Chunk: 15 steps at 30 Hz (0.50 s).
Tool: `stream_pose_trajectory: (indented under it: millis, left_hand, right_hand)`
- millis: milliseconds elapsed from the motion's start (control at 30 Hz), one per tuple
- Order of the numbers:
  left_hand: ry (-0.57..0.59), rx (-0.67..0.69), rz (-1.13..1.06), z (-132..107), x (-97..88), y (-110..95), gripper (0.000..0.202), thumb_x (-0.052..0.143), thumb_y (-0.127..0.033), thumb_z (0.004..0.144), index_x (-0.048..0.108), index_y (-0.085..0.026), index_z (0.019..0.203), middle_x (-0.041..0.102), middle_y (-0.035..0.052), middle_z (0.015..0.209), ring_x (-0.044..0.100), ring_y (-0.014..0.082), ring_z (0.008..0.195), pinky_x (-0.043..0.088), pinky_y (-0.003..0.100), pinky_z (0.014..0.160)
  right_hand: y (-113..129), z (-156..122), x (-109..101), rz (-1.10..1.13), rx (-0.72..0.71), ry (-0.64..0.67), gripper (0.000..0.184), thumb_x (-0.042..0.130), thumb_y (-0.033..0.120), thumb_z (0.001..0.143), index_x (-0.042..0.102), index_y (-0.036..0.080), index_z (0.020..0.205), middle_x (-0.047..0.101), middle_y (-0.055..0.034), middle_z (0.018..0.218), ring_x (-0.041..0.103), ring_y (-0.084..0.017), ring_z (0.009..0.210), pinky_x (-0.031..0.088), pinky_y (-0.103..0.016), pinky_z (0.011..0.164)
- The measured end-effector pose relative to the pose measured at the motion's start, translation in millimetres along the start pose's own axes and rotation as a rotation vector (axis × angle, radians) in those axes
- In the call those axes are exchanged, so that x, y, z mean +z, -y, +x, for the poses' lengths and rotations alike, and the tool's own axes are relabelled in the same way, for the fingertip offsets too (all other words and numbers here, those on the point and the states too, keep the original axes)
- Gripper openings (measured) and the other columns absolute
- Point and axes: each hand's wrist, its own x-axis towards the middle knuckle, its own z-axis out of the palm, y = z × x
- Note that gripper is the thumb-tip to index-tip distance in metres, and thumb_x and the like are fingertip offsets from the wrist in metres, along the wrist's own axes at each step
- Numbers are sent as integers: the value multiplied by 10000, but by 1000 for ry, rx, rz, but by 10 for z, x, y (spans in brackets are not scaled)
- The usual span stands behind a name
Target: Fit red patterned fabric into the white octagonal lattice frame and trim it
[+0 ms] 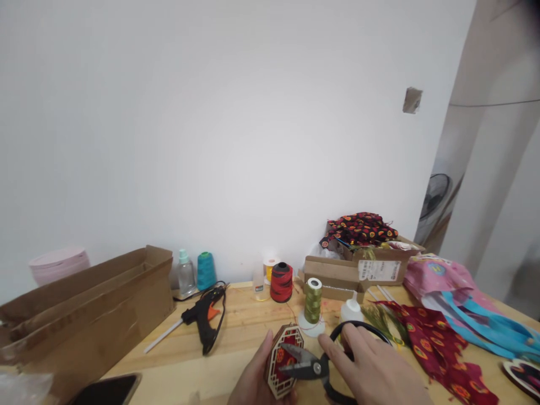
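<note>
My left hand (257,379) holds a small wooden octagonal lattice frame (283,360) with red patterned fabric inside, upright at the bottom centre. My right hand (371,368) grips black-handled scissors (314,367), fingers through the large loop. The short blades are slightly apart and rest against the front of the frame. A thin red thread runs from the frame toward the red thread spool (281,282). A green-gold spool (313,301) on a white base stands just behind the frame.
A black hot glue gun (206,315) lies left of centre. A long cardboard box (84,315) fills the left, a phone (107,389) in front of it. Behind: teal spool (206,270), clear bottle (184,273), box of patterned fabric (358,256). Red fabric (439,349) and a blue-strapped bag (476,315) lie right.
</note>
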Motion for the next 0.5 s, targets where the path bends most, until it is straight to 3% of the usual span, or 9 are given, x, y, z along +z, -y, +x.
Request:
stream_pose_trajectory:
  millis: [167,367,500]
  left_hand:
    - [-36,-6,17,-17,40,-1,304,476,-370,713,612,-129,840,681,30,630,585,116,518,414,208,458]
    - [-24,-7,13,1,62,-15,310,481,-366,712,616,-120,845,691,47,655,600,124,546,413,200,448]
    - [-64,1,39,7,68,-10,286,488,-356,710,624,-127,813,690,33,627,591,110,508,411,199,450]
  right_hand:
    - [0,80,-31,-14,-2,-62,684,687,507,237,524,282,862,530,19,649,479,-157,544,321,-250,438]
    - [-16,154,-180,35,-20,112,659,712,468,309,529,254,905,558,-5,710,505,-175,613,379,-257,502]
    - [-16,169,-199,55,-22,154,646,707,458,340,524,247,923,567,-20,739,513,-187,630,406,-270,512]
